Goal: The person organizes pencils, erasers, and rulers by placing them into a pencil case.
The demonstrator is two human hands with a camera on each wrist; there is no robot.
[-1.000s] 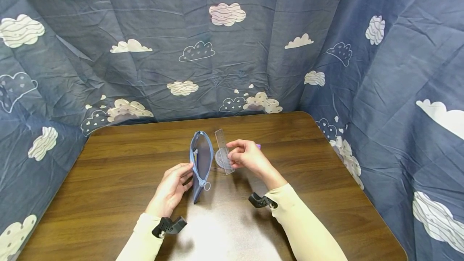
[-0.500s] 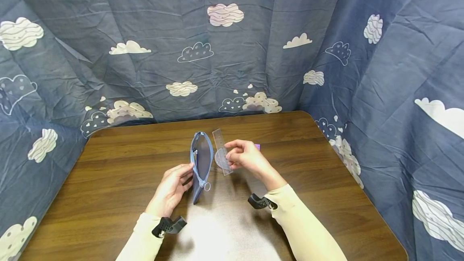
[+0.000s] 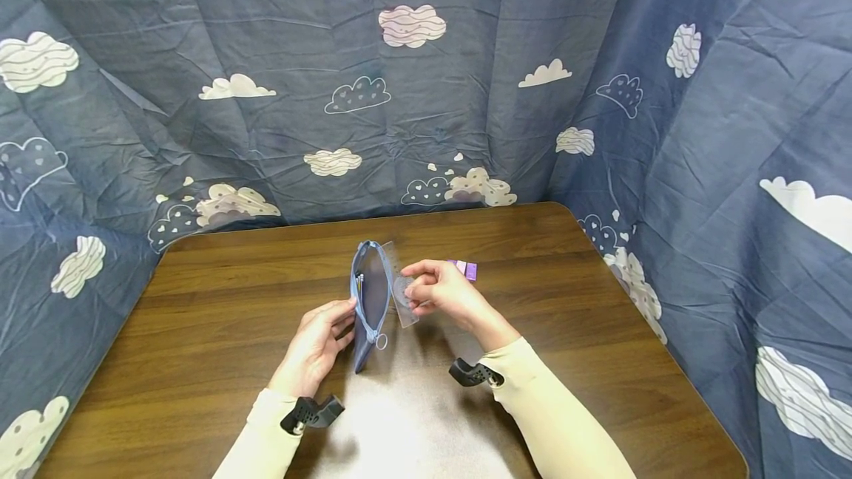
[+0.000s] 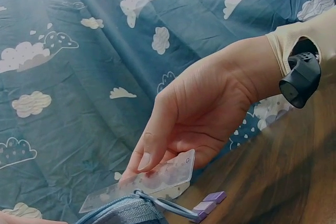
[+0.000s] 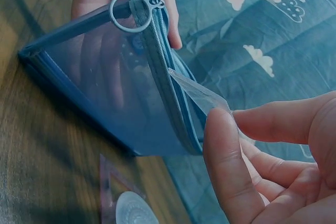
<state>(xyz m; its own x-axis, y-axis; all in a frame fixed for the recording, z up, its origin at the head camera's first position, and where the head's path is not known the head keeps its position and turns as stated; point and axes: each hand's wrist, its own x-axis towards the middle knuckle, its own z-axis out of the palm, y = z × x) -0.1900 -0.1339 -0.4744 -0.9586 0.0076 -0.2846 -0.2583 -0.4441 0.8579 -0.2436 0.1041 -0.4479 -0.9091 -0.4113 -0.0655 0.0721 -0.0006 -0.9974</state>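
Note:
My left hand (image 3: 318, 347) holds a blue, see-through zip pencil pouch (image 3: 376, 290) upright on the table, its zipped mouth spread apart. Inside, a slim yellow-and-blue item like a pen or pencil (image 3: 360, 288) shows. Between thumb and fingers my right hand (image 3: 447, 294) pinches a clear ruler (image 3: 403, 313), which is tilted beside the pouch's right rim. In the right wrist view, one end of the ruler (image 5: 197, 90) is at the zipper edge; whether it touches cannot be told. The left wrist view shows scale marks on the ruler (image 4: 181, 169).
A white-and-purple eraser-like block (image 3: 471, 271) lies beyond my right hand. On the wooden table (image 3: 233, 294), the right wrist view shows a clear round-edged protractor (image 5: 134, 208) and a reddish-edged set square (image 5: 106, 182). A cloud-print curtain (image 3: 459, 102) hangs behind the table.
My right hand has moved left with the ruler, bringing it up against or behind the pouch's rim in the head view. More of the purple block shows. The left hand and pouch stay put.

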